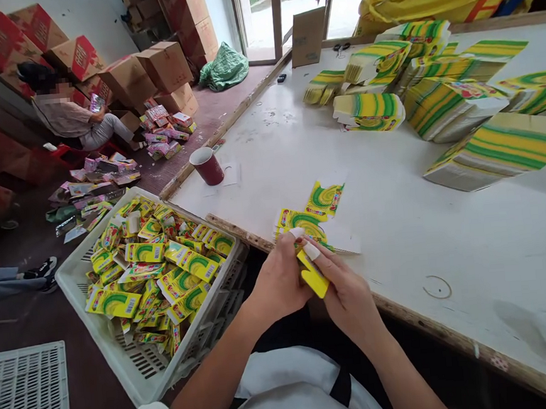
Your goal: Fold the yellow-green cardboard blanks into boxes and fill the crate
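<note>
Both my hands meet at the near edge of the white table (398, 232). My left hand (279, 279) and my right hand (346, 290) are closed together on a small yellow carton (313, 277), half folded, with tape on two fingertips. Just beyond them lies a short pile of flat yellow-green carton blanks (303, 222), and one more blank (325, 198) lies behind it. To my left a white plastic crate (139, 366) holds several folded yellow-green cartons (159, 264).
Tall stacks of flat blanks (449, 102) crowd the far right of the table. A dark red cup (207, 165) stands near the table's left edge. Another person (70, 116) sits on the floor among brown boxes (162, 65) and pink packets. A second crate (26, 394) lies lower left.
</note>
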Tool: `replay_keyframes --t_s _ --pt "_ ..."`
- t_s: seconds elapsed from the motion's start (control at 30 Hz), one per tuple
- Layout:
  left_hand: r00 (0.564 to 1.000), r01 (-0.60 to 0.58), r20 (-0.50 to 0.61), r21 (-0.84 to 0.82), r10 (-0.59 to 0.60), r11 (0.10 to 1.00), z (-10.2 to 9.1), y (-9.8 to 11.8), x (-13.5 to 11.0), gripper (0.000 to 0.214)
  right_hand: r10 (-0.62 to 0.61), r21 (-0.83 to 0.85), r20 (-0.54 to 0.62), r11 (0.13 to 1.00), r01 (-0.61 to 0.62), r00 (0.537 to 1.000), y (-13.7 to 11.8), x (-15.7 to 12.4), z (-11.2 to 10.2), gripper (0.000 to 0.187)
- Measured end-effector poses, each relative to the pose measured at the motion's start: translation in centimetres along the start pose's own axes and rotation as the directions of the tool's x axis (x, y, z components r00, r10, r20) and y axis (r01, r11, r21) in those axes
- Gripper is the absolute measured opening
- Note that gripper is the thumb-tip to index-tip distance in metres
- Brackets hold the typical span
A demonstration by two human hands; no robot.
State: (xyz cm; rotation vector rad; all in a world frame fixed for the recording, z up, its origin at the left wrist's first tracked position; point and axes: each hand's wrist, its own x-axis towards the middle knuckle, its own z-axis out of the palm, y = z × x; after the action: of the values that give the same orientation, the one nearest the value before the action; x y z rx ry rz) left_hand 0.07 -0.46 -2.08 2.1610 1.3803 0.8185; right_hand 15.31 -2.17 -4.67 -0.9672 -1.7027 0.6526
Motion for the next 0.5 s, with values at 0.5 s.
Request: replay_keyframes --t_s 0.5 --pt "0.994 0.071 0.062 0.240 -0.088 0.968 -3.8 0.8 0.9 0.051 -0.119 -0.166 0.122 0.976 0.139 0.985 2.1 1.1 -1.8 0.037"
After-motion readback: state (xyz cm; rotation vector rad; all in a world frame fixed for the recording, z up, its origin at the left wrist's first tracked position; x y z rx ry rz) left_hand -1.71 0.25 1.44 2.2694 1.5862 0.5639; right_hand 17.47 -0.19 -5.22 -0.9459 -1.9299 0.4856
